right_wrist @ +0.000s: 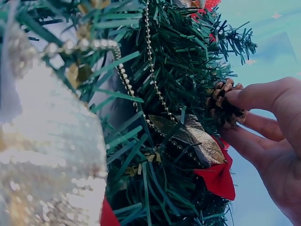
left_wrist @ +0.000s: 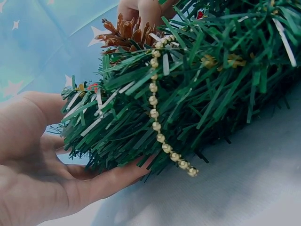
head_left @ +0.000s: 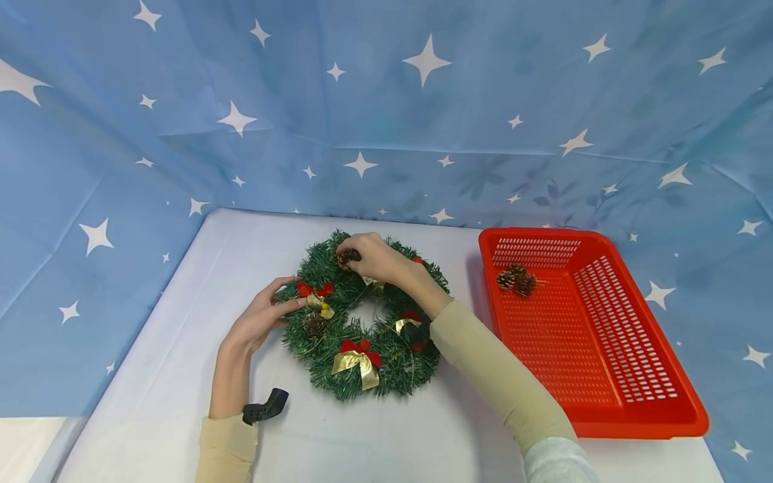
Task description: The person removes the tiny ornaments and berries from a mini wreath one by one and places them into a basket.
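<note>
A: Any lettering, labels, brand marks or numbers readable?

B: None. Checked the wreath (head_left: 362, 315), the red basket (head_left: 634, 402) and the star-print backdrop (head_left: 423, 100): white stars only, no writing on anything in any view.

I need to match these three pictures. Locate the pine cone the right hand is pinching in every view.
Head: pine cone at the wreath's far top, under the right hand.
Left wrist: top centre, above the green needles.
Right wrist: right of centre, between fingertips.
Shared landmark: the gold bead string.
</note>
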### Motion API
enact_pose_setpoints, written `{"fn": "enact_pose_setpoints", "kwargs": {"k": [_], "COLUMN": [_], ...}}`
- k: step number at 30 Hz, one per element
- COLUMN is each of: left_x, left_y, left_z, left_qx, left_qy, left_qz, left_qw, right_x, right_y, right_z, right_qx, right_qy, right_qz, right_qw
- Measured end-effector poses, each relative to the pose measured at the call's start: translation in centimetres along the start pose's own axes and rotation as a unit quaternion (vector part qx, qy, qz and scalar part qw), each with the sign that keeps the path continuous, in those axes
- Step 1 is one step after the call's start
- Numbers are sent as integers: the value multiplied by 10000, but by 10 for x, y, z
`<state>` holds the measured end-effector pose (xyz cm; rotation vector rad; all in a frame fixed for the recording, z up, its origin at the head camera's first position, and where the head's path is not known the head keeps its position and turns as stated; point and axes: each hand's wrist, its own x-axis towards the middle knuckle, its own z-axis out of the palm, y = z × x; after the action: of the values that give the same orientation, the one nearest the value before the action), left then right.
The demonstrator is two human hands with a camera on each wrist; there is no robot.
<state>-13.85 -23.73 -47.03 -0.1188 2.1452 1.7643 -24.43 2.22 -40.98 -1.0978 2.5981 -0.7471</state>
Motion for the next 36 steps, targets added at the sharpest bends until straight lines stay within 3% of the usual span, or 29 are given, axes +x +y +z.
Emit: {"fn": "enact_pose_setpoints", "kwargs": {"k": [14,36], "left_x": [0,-1], "left_y": [0,1], "left_z": [0,1], "left_qx": [119,117], "left_qy": [-22,-16], "left_qz": [120,-7], "left_qw": [9999,9999], "right_x": [-5,-24], "right_y": [-2,-5], "right_z": [-6,-23], "right_qx": [-28,-119], "right_qy": [147,213], "right_qz": [-105,-203], "right_qw": [9998,9995]}}
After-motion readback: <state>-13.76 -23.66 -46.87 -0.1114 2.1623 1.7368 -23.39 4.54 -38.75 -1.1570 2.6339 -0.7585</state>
